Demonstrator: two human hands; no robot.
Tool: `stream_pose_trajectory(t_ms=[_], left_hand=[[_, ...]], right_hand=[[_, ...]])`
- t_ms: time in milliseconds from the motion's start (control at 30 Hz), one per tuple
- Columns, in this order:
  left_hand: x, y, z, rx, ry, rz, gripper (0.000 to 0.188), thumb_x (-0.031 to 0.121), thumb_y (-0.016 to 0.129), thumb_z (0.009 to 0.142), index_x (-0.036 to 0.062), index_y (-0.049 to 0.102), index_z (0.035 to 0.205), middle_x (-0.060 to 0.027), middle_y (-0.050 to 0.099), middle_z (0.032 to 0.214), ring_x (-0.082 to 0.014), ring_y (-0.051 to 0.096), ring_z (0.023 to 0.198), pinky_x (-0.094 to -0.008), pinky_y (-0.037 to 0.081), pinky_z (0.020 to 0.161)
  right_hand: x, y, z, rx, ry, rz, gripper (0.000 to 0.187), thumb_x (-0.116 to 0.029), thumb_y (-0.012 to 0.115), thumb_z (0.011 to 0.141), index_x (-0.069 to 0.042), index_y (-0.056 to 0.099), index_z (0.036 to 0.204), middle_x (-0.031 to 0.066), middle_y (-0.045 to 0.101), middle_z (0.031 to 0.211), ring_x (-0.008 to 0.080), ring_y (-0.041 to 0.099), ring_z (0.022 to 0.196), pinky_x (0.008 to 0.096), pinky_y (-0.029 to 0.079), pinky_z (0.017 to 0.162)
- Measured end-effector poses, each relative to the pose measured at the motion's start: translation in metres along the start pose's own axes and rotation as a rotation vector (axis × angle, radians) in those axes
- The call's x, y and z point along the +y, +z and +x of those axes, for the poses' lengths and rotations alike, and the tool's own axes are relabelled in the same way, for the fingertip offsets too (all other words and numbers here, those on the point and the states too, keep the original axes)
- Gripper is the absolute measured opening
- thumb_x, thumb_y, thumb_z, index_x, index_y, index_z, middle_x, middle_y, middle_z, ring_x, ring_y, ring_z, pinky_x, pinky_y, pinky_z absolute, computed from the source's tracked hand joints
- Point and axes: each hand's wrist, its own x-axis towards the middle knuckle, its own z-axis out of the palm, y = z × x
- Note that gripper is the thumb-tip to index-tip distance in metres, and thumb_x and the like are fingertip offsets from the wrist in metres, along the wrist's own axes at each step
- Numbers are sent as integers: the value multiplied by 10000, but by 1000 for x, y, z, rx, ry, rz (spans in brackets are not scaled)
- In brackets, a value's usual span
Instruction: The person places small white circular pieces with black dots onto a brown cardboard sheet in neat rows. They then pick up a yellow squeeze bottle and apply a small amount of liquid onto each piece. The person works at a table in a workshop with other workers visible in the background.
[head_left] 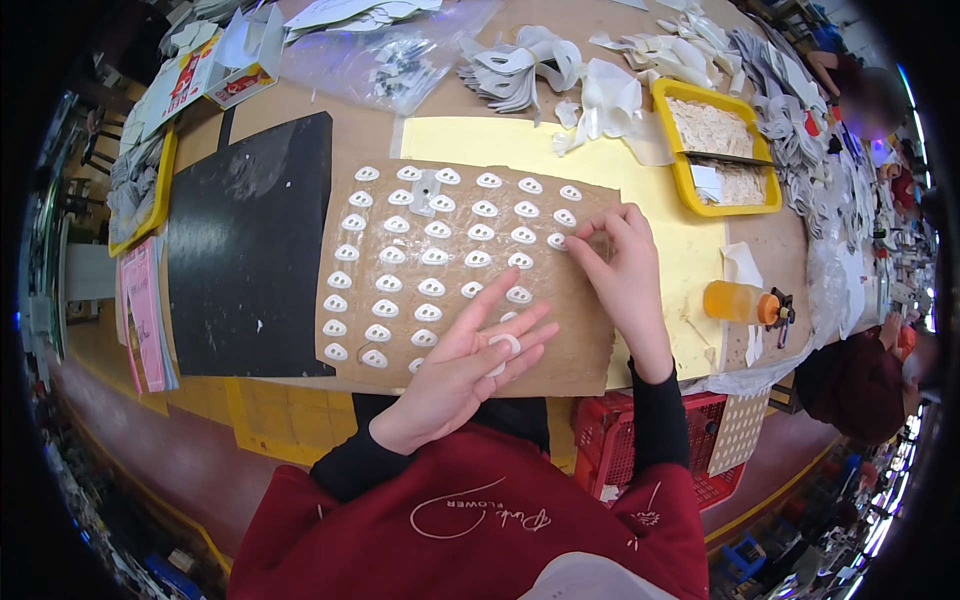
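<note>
A brown board lies before me, with rows of small white rounded pieces, each with two dark holes. Over its lower part is my left hand, palm up and fingers spread, its thumb holding a few white pieces against the fingers. On the right side of the board my right hand is in a pinch. Its thumb and forefinger tips touch the edge of a white two-holed piece in the rightmost column. My left hand hides some of the lower rows.
A black board lies at left, yellow sheeting beneath and right. A yellow tray holds pale pieces; an orange-yellow bottle stands nearby. Grey cut parts lie at the back. A red crate stands below the table edge.
</note>
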Motion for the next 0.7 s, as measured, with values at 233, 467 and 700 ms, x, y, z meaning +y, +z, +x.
stream_pose_trajectory(t_ms=[233, 467, 700], left_hand=[[-5, -2, 6, -12, 39, 46, 673, 159, 448, 1039, 171, 34, 1570, -188, 364, 1495, -218, 459, 1317, -332, 391, 1091], [-10, 9, 8, 63, -25, -188, 598, 198, 425, 1050, 126, 120, 1560, -115, 507, 1356, -136, 511, 1190, -319, 443, 1004], [-12, -9, 7, 85, -29, 103, 403, 100, 553, 985, 13, 452, 1365, -97, 581, 1236, -145, 601, 1077, -287, 505, 927]], right_hand=[[-38, -16, -49, -243, -128, 278, 192, -50, 759, 758, -68, 702, 940, 50, 544, 944, 192, 517, 846, 304, 447, 746], [-38, -7, -63, -240, -133, 332, 253, -29, 755, 744, -95, 736, 988, 32, 560, 926, 198, 552, 874, 314, 460, 749], [-31, -17, -65, -100, -318, 240, 275, 2, 760, 737, -67, 731, 1002, 51, 613, 893, 196, 595, 826, 303, 480, 703]])
